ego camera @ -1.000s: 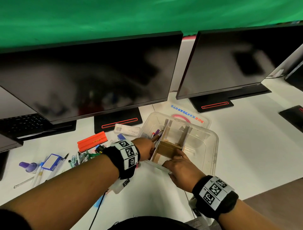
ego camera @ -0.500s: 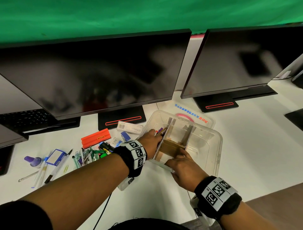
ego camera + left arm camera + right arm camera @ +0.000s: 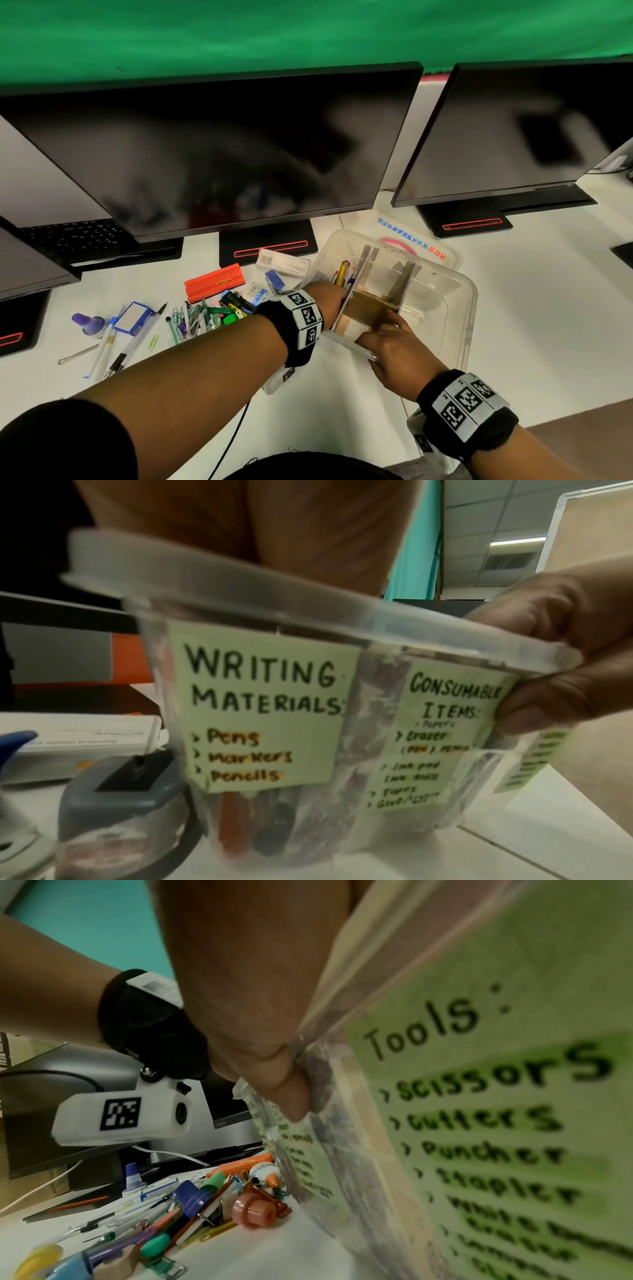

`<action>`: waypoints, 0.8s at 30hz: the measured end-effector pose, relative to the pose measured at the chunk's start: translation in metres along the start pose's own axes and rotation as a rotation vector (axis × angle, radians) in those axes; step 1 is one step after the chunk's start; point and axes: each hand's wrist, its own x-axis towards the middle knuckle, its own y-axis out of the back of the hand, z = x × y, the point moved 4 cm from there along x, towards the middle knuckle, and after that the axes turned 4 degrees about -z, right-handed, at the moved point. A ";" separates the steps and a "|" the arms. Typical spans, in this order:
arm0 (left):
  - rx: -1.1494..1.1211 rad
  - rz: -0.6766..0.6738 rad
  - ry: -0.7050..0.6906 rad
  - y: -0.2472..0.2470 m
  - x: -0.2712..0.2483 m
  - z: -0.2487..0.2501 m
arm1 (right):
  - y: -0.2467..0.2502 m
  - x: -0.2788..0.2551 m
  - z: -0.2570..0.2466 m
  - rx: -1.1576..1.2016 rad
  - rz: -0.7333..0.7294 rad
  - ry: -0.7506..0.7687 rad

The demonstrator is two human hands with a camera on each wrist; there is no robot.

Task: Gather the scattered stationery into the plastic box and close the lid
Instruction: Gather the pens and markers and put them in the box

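The clear plastic box (image 3: 455, 301) is gripped at its near rim by the right hand (image 3: 397, 349), fingers hooked over the edge and the thumb pressed against the outer wall, as shown in the right wrist view. The left hand (image 3: 327, 301) is placed at the box's left end, reaching into the left compartment; whether its fingers are curled or straight cannot be told, as they are hidden. Green handwritten labels (image 3: 263, 710) reading "Writing Materials", "Consumable Items" and "Tools" are seen taped to the near wall. Pens and pencils (image 3: 342, 274) are stood in the left compartment, beside cardboard dividers (image 3: 371, 305). Stationery (image 3: 202, 315) is left scattered on the white desk (image 3: 548, 291) to the box's left, with an orange case (image 3: 214, 282) beyond it. The printed lid (image 3: 414, 236) is laid behind the box, before two dark monitors (image 3: 219, 154).
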 end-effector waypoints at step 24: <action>-0.225 0.161 0.267 -0.063 -0.142 -0.287 | -0.018 0.095 -0.145 0.234 0.060 -0.058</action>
